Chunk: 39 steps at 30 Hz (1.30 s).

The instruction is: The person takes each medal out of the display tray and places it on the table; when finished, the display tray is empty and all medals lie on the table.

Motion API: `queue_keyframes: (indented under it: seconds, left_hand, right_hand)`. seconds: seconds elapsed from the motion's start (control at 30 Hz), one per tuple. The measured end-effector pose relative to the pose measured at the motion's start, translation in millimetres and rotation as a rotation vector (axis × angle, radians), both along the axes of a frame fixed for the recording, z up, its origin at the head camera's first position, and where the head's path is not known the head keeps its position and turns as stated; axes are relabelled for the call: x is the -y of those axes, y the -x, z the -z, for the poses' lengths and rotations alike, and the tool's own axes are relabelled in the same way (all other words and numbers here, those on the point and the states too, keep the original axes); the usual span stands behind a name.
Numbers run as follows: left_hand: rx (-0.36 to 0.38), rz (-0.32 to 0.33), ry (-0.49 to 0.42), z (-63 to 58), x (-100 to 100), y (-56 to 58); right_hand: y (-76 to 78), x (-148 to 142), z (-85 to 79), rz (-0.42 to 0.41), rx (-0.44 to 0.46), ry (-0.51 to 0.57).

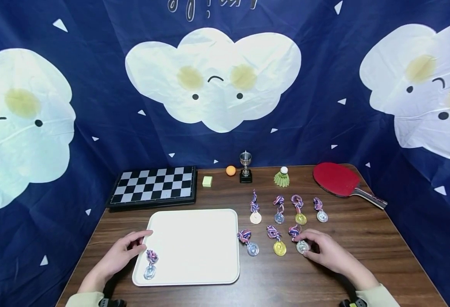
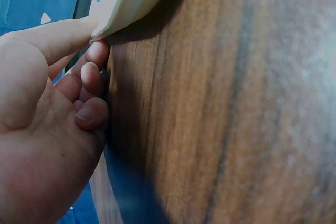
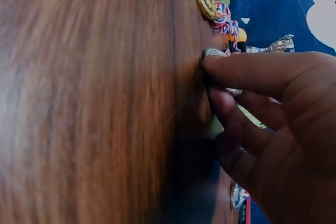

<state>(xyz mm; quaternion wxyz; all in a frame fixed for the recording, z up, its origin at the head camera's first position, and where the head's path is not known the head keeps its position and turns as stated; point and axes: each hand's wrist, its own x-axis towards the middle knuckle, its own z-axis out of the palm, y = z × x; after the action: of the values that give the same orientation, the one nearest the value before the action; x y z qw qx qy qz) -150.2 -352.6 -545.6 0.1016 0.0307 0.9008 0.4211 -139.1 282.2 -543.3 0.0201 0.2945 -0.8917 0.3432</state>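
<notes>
At the left rim of a white tray (image 1: 194, 247), my left hand (image 1: 120, 254) holds the edge, thumb and fingertips right at the rim. On the tray, close to that thumb, lies a silver medal with a knotted striped ribbon (image 1: 149, 271). My right hand (image 1: 327, 250) pinches another silver medal (image 1: 302, 246) between thumb and fingers, low over the table; its ribbon (image 1: 294, 230) trails behind. In the right wrist view, the thumb (image 3: 252, 72) covers most of this medal. A gold medal (image 1: 280, 247) and a silver medal (image 1: 253, 248) lie left of it.
Behind are several more medals, including a bronze-toned one (image 1: 255, 218) and a gold one (image 1: 300, 219). A chessboard (image 1: 153, 187), green block (image 1: 207, 181), orange ball (image 1: 230, 170), trophy (image 1: 245, 167), shuttlecock (image 1: 282, 178) and red table tennis bat (image 1: 336, 179) line the table's back.
</notes>
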Motion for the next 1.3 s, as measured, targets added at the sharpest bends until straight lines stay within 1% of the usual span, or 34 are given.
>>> queue_keyframes:
  seconds: [0.1, 0.23, 0.37, 0.47, 0.57, 0.6, 0.67, 0.7, 0.77, 0.9, 0.97, 1.07, 1.17, 1.23, 1.3]
  left_hand:
    - [0.003, -0.001, -0.005, -0.1, 0.0, -0.3]
    - [0.012, -0.006, 0.0, -0.8, 0.1, -0.5]
    - [0.019, -0.011, 0.002, -1.5, -0.3, -0.3]
    - [0.02, -0.009, -0.003, -1.6, -0.7, 0.0]
    - [0.014, -0.002, -0.002, -1.1, -1.0, 0.4]
    - [0.011, -0.001, 0.0, -1.0, -1.0, 0.5]
    - [0.009, 0.0, 0.005, -1.1, -1.0, 0.4]
    - [0.009, -0.001, 0.006, -1.3, -1.0, 0.4]
    - [0.009, -0.003, 0.007, -1.6, -1.0, 0.2]
    - [0.004, 0.004, 0.017, -2.2, 0.6, -1.3]
    - [0.003, 0.008, 0.016, -1.9, 0.3, -1.1]
    - [0.006, 0.001, 0.011, -1.3, 0.3, -1.4]
    - [0.011, -0.004, 0.014, -1.6, -0.1, -2.1]
    - [0.014, -0.01, 0.014, -2.5, -0.8, -2.3]
    - [0.011, -0.009, 0.015, -4.2, -1.3, -2.5]
  right_hand:
    - [0.1, -0.5, -0.7, 0.022, -0.056, -0.062]
    - [-0.5, -2.0, -0.7, 0.032, -0.074, -0.091]
    - [-0.9, -4.3, -1.7, 0.033, -0.064, -0.082]
    - [0.0, -2.2, -6.5, 0.069, -0.08, -0.061]
    - [3.4, 10.6, -15.0, 0.127, -0.131, -0.036]
    - [5.2, 18.0, -18.4, 0.135, -0.15, -0.026]
    - [9.6, 37.9, -23.7, 0.122, -0.185, -0.002]
    - [12.0, 49.8, -25.1, 0.1, -0.207, 0.008]
    - [15.9, 76.7, -28.7, 0.038, -0.22, 0.02]
    - [19.4, 138.3, -32.2, -0.1, -0.207, 0.011]
    - [18.4, 168.4, -32.6, -0.173, -0.189, -0.011]
    - [14.3, 213.6, -31.4, -0.29, -0.17, -0.064]
    - [7.6, 256.1, -30.1, -0.385, -0.177, -0.138]
    - [3.6, 281.9, -27.7, -0.43, -0.214, -0.189]
    - [0.1, 305.3, -24.3, -0.457, -0.252, -0.234]
